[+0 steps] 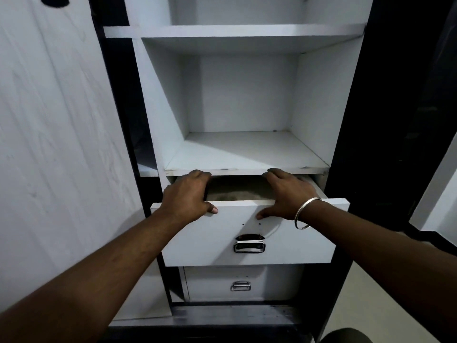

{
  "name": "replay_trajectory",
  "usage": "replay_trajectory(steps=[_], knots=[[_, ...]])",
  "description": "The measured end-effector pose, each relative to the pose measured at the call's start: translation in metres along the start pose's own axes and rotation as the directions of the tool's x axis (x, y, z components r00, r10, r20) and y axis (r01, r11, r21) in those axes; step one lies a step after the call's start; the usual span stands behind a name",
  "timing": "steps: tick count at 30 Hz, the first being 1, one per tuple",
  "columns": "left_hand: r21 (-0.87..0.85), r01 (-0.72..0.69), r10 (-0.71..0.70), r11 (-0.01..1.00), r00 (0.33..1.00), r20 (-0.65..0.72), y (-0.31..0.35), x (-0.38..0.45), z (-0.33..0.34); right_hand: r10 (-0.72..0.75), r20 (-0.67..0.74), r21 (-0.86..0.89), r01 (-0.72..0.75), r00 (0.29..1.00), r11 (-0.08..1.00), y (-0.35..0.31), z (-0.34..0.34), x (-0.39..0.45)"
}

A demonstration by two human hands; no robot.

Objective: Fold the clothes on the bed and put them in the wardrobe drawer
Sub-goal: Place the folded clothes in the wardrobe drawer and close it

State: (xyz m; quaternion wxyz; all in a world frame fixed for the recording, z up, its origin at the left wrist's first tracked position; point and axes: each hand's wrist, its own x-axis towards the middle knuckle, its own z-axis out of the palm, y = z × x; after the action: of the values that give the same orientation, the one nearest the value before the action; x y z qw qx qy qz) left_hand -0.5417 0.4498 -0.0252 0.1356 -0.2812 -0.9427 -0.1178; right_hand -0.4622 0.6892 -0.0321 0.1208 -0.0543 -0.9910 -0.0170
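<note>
In the open white wardrobe (247,95), just below a bare shelf (244,154), the upper drawer (247,233) stands partly pulled out. Both hands grip the top edge of its front panel: the left hand (185,196) is curled over the edge near the left corner, thumb pressed on the panel face and fingers reaching inside; the right hand (284,194) does the same further right, with a silver bangle (305,214) on its wrist. Between the hands, a tan-brown cloth (235,191) lies inside the drawer, soft and rumpled on top, mostly in shadow, so its fold cannot be made out. A metal handle (249,243) sits on the drawer front, and a second, closed drawer (242,283) lies beneath.
</note>
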Motion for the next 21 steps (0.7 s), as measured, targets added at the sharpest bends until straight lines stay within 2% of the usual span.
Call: replay_trajectory(steps=[10,17,21], knots=[[0.134,0.013,-0.023,0.991,0.997,0.072,-0.022,0.078,0.031,0.086,0.1,-0.099,-0.076,0.991,0.992,0.038,0.022,0.071],[0.092,0.047,-0.051,0.995,0.998,0.046,-0.034,0.105,0.049,0.088,-0.091,-0.133,-0.099,0.992,0.986,0.038,0.022,0.089],[0.022,0.072,-0.072,0.997,0.997,-0.019,-0.034,0.11,0.051,0.128,-0.128,-0.097,-0.141,0.983,0.985,0.037,0.025,0.091]])
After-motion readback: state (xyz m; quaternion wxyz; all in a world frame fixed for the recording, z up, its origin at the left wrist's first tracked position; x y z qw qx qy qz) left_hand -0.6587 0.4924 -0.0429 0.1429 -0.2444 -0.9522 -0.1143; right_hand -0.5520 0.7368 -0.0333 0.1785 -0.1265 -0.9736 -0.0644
